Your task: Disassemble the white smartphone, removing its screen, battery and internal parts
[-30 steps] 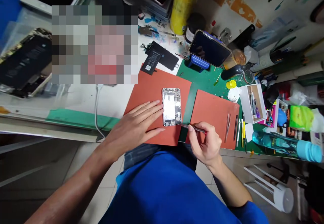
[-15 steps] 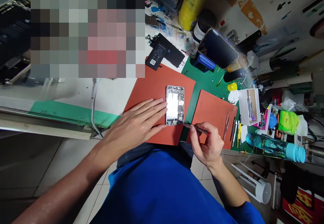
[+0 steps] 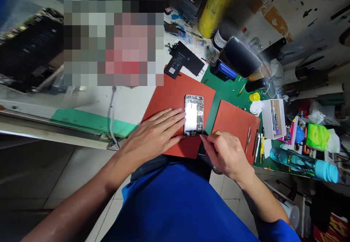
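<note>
An opened smartphone body [image 3: 193, 116], its circuit boards and bright metal inner plate bare, lies on a red-brown mat [image 3: 175, 92]. Flat on that mat is my left hand [image 3: 157, 131], its fingers stretched out and the tips against the phone's left edge. My right hand [image 3: 226, 151] is closed around a slim screwdriver [image 3: 217, 170], with the tip by the phone's lower right corner. Most of the screwdriver is hidden by my fingers; its rounded end shows below the hand. Two dark phone batteries [image 3: 177, 61] lie at the mat's far edge.
Right of the phone lies a second red-brown mat [image 3: 232, 125] with tweezers [image 3: 248, 139]. Beyond are pen-like tools [image 3: 257, 147], a white box [image 3: 273, 120] and a blue water bottle [image 3: 303, 164]. A phone on a stand [image 3: 240, 58] stands behind. A cable [image 3: 111, 114] hangs at left.
The whole view has shifted slightly, so things sit further right. My right hand has turned over the screwdriver, hiding its shaft. My left hand stays against the phone.
</note>
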Action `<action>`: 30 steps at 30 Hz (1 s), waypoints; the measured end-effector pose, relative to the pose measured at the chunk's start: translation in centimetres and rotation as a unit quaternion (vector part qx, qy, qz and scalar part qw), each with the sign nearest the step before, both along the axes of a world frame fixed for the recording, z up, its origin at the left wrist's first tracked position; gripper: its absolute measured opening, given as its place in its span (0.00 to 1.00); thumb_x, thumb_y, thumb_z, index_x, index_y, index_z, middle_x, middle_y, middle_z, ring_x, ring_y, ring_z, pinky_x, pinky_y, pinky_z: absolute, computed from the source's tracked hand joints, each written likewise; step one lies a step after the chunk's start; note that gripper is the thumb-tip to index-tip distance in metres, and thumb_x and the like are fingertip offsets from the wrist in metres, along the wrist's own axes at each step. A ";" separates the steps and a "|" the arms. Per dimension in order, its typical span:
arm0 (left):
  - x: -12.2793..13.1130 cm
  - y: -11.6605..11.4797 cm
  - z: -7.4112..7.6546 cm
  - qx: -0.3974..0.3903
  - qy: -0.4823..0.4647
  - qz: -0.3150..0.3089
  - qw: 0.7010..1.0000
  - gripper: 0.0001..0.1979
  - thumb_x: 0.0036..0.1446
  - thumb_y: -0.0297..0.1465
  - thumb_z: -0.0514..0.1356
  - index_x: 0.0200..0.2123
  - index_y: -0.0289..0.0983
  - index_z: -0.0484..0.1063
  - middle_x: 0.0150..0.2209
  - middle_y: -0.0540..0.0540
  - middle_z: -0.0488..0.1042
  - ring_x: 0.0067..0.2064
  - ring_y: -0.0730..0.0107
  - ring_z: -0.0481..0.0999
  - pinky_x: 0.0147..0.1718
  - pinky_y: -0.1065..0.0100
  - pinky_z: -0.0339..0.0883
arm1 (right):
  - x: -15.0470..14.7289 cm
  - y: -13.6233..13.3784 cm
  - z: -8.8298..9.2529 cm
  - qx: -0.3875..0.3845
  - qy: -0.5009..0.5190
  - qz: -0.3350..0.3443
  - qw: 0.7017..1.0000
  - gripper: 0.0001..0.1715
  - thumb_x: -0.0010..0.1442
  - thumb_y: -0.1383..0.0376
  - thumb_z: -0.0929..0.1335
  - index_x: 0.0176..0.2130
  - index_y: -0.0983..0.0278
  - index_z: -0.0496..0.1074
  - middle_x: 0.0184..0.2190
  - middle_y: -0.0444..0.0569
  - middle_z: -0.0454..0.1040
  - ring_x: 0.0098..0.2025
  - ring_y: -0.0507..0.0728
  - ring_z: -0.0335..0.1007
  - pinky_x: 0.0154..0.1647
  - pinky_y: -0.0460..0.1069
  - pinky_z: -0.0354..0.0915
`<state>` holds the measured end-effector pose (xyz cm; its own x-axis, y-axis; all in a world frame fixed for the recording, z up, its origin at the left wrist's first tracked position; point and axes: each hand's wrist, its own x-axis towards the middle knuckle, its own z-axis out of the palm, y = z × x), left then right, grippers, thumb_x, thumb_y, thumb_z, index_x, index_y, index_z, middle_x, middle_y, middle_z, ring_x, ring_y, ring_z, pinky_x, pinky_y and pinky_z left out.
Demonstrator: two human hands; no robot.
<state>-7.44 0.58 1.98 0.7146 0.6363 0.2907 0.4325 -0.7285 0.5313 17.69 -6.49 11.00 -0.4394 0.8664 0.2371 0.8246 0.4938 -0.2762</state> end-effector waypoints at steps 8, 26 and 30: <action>0.1 -0.2 0.0 0.037 0.030 -0.008 0.999 0.26 0.73 0.33 0.64 0.70 0.35 0.70 0.72 0.39 0.72 0.75 0.55 0.68 0.76 0.48 0.65 | 0.1 0.4 0.5 -0.003 0.005 0.036 0.999 0.11 0.73 0.75 0.68 0.42 0.60 0.65 0.28 0.43 0.66 0.28 0.55 0.59 0.29 0.52 0.58; -0.2 -0.2 0.0 0.057 0.047 -0.011 0.997 0.24 0.75 0.34 0.62 0.70 0.35 0.67 0.73 0.39 0.71 0.76 0.56 0.68 0.75 0.49 0.67 | -0.5 -0.2 -0.6 0.022 0.023 0.003 1.000 0.07 0.73 0.74 0.67 0.43 0.62 0.67 0.29 0.45 0.69 0.28 0.55 0.60 0.28 0.52 0.57; -0.3 -0.1 0.0 0.058 0.044 -0.015 0.997 0.25 0.75 0.34 0.62 0.71 0.36 0.67 0.73 0.39 0.71 0.76 0.57 0.68 0.75 0.49 0.67 | -0.7 -0.1 -0.5 0.006 0.020 0.006 1.000 0.07 0.73 0.74 0.65 0.45 0.62 0.67 0.30 0.45 0.69 0.29 0.55 0.61 0.29 0.52 0.59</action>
<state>-7.76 0.52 2.02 0.7586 0.5801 0.2966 0.4511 -0.7962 0.4033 17.04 -6.59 10.46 -0.4408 0.8577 0.2646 0.8067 0.5078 -0.3022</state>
